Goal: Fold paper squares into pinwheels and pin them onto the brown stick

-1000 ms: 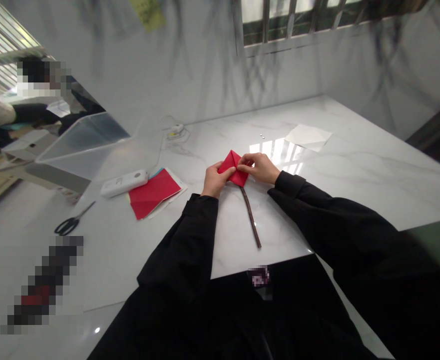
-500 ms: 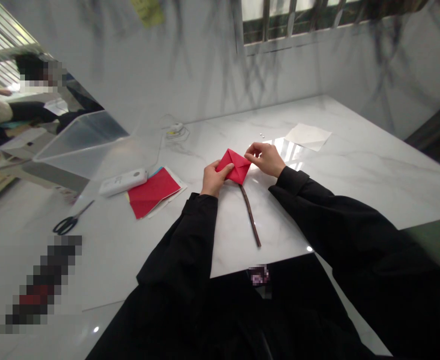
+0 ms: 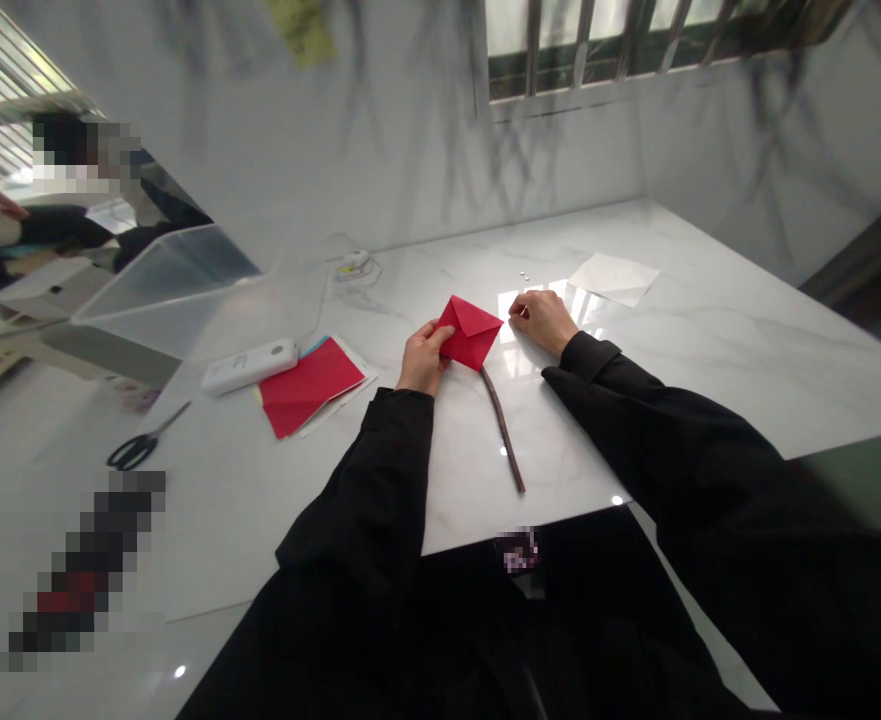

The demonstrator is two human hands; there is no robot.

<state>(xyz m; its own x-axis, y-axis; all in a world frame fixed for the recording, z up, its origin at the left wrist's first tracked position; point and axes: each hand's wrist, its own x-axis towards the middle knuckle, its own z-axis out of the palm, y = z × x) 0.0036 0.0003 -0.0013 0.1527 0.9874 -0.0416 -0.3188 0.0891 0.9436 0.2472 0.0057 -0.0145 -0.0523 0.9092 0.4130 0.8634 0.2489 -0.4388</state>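
Observation:
My left hand grips the left side of a folded red paper, thumb on top. The paper is a diamond shape with triangular flaps and creases. Just off its right corner is my right hand, apart from the paper, its thumb and fingertips pinched together; whether anything tiny is between them is not visible. A thin brown stick lies on the table below the paper, its upper end hidden behind the paper.
Left on the white table are stacked coloured paper sheets, a white oblong device and scissors. A white paper piece and small white bits lie farther back. A clear plastic box stands far left, near another person.
My right hand has let go of the paper's right corner and moved slightly right. My left thumb has shifted left on the paper, and its top flap looks more raised.

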